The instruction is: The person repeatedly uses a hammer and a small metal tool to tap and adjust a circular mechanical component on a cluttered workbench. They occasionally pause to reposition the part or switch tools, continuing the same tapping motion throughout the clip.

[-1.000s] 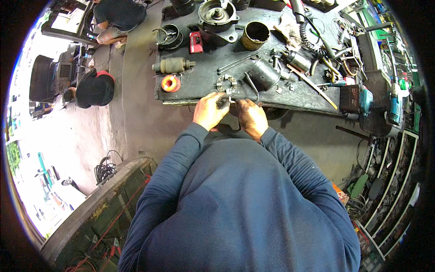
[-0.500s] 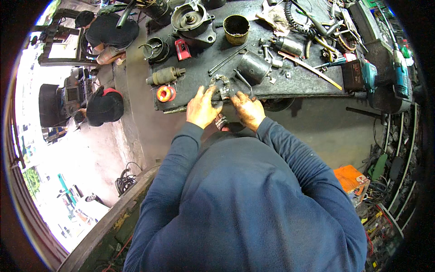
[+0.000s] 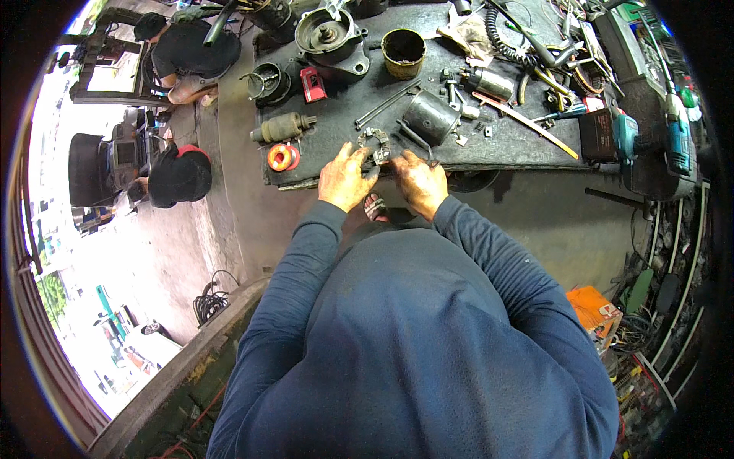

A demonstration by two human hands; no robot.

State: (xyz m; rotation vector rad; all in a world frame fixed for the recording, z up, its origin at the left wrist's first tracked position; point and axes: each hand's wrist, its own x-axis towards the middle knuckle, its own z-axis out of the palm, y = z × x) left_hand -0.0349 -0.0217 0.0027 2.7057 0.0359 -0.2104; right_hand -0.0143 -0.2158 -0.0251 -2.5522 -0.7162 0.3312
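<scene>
At the near edge of the workbench (image 3: pixel 527 145), a small ring-shaped metal part with blocky pieces (image 3: pixel 375 141) lies between my hands. My left hand (image 3: pixel 345 179) closes on its left side, fingers forward and thumb near its lower end. My right hand (image 3: pixel 420 185) has curled, dirt-darkened fingers at the part's lower right; what they pinch, if anything, is hidden. Just beyond the right hand are a bent metal rod (image 3: pixel 414 137) and a dark cylindrical motor housing (image 3: pixel 432 117). Left of the ring sit an orange-red spool (image 3: pixel 283 157) and a motor armature (image 3: pixel 284 128).
Farther back stand a motor end housing (image 3: pixel 327 37), a red box (image 3: pixel 312 84) and a grimy yellow can (image 3: pixel 403 53). Loose bolts, a metal strip (image 3: pixel 527 125) and a teal power tool (image 3: pixel 677 126) occupy the right. Two people (image 3: pixel 191 50) sit at the left, off the bench.
The view has shifted slightly, moving the bench items a little right and down. My right hand's fingers are more curled; both hands stay beside the ring-shaped part.
</scene>
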